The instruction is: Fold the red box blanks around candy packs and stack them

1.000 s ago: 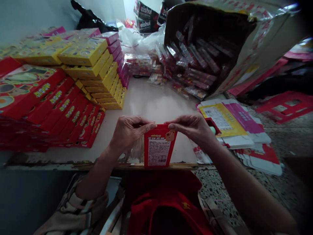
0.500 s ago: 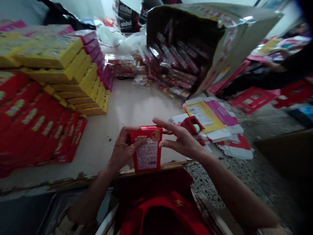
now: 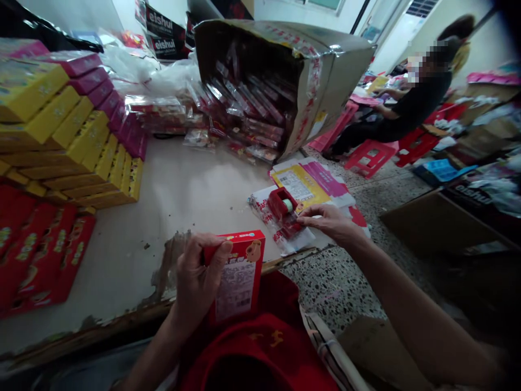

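Note:
My left hand point(image 3: 199, 271) grips a small red box point(image 3: 238, 282) by its left side, thumb across the face with a pale printed label. The box stands upright, slightly tilted, near the table's front edge. My right hand point(image 3: 329, 221) reaches to the red tape dispenser point(image 3: 281, 205), thumb and forefinger pinched together at its near end. What lies between those fingertips is too small to make out. Beneath the dispenser lies a clear and red printed plastic wrapper point(image 3: 264, 209). Flattened yellow and purple cartons point(image 3: 303, 182) lie just behind it.
Stacks of yellow boxes point(image 3: 81, 146), red boxes point(image 3: 52, 260) and purple boxes point(image 3: 109, 103) fill the left side. A large cardboard carton point(image 3: 325, 81) lies on its side, full of wrapped packets point(image 3: 252, 103). A seated person point(image 3: 419, 103) works beyond, near red stools point(image 3: 370, 157).
My right hand has left the red box and moved right to the tape dispenser. The left hand keeps the box, now lower and tilted. My view has swung right.

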Available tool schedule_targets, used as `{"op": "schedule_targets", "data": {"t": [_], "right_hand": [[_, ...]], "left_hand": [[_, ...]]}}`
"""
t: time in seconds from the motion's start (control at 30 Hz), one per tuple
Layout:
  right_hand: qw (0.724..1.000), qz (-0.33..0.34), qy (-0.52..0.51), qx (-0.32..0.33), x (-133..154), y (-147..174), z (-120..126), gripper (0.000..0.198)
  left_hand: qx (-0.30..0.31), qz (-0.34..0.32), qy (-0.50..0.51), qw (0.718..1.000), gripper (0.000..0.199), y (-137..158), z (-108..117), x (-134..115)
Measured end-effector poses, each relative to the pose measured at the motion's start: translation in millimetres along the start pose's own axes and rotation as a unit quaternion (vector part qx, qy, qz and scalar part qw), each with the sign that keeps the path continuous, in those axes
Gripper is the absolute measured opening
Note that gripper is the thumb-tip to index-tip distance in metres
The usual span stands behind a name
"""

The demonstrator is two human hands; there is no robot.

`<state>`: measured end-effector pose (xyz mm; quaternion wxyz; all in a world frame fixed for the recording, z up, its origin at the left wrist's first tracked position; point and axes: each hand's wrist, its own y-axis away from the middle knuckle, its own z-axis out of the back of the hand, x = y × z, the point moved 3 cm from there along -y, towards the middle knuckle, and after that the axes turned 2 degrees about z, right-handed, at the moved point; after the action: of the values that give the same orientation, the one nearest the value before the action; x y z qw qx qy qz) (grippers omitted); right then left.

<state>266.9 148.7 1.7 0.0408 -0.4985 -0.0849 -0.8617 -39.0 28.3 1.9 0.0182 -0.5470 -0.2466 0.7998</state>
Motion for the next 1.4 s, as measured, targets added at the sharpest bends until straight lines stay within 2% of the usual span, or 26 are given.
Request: {"op": "schedule_targets", "data": {"t": [0.1,0.2,0.33,0.43,0.53,0.67,0.77,0.83,0.9,0.97,1.03,1.1,1.2,1.3,1.4], "right_hand": [[0.993,-0.009,-0.093,-0.065,5,12,-3,0.035],[0.977,-0.024,-0.170,-0.124,1,36,-3,0.035],[0.947,-0.117,-0.277,-0.111,-21,64,-12,0.038],[0.925,-0.147,-0.336,-0.102,-36,69,-21,0.041],[0.924,-0.140,-0.339,-0.107,-46,62,-29,0.045],[0.940,-0.104,-0.300,-0.125,-60,50,-31,0.047],[0.953,-0.072,-0.251,-0.154,-64,54,-18,0.044],[0.962,-0.032,-0.222,-0.157,-53,64,-3,0.040],[0.977,0.041,-0.189,-0.088,-29,74,8,0.046],[0.980,0.119,-0.147,0.064,3,82,8,0.059],[0.958,0.171,-0.099,0.207,31,85,-2,0.058],[0.933,0.208,-0.061,0.288,48,82,-14,0.053],[0.909,0.242,-0.030,0.339,59,71,-32,0.050],[0.904,0.237,-0.017,0.355,60,60,-40,0.044],[0.907,0.197,-0.029,0.372,55,56,-45,0.038]], "left_hand": [[0.077,0.026,0.025,0.996,0.008,10,-13,-12],[0.152,0.117,0.068,0.979,0.012,19,-23,-15],[0.215,0.235,0.168,0.933,0.020,26,-38,-13],[0.224,0.272,0.198,0.915,0.022,26,-48,-10],[0.216,0.291,0.190,0.912,0.024,24,-55,-6],[0.224,0.297,0.185,0.910,0.026,17,-64,-1],[0.241,0.270,0.169,0.917,0.024,12,-73,4],[0.256,0.257,0.159,0.918,0.023,10,-81,7],[0.275,0.250,0.156,0.915,0.024,9,-90,10],[0.294,0.247,0.155,0.910,0.031,10,-99,11],[0.307,0.242,0.152,0.908,0.045,12,-105,11],[0.317,0.232,0.153,0.907,0.061,14,-106,9],[0.314,0.206,0.167,0.912,0.071,15,-103,7],[0.321,0.182,0.195,0.909,0.053,15,-100,8],[0.349,0.163,0.250,0.888,0.045,20,-98,6]]}}
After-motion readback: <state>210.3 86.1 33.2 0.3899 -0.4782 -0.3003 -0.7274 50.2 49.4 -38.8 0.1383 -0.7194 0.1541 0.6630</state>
